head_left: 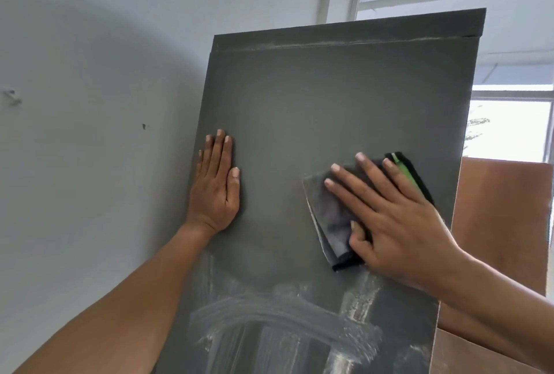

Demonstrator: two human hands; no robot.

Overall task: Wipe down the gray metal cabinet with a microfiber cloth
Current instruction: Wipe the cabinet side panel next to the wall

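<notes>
No readable writing, brand or label anywhere; the cloth has a green strip along one edge, but no text can be made out on it.

Left hand: flat, fingers straight and close together, palm pressed against the gray metal cabinet near its left edge, at about 9 o'clock from frame centre. Holds nothing, just braces on the panel.

Right hand: fingers spread and nearly straight, laid over the microfiber cloth, pressing it onto the cabinet face. Thumb is bent in and sits on the cloth's lower part. Hand at about 4 o'clock from centre.

Cloth: dark gray, folded, black trim showing at the bottom corner and at the upper right next to the green strip. Sits flat on the cabinet's right half, mostly under the right hand, with the left portion exposed.

Cabinet: tall gray panel filling the middle of the frame, tilted in view, seam line running across near its top. Pale wipe streaks and smears at 6 o'clock, below both hands; the surface around the hands is matte and even.

White wall at 9 o'clock. Window at 3 o'clock. Brown board behind the cabinet's right edge at 4 o'clock.
</notes>
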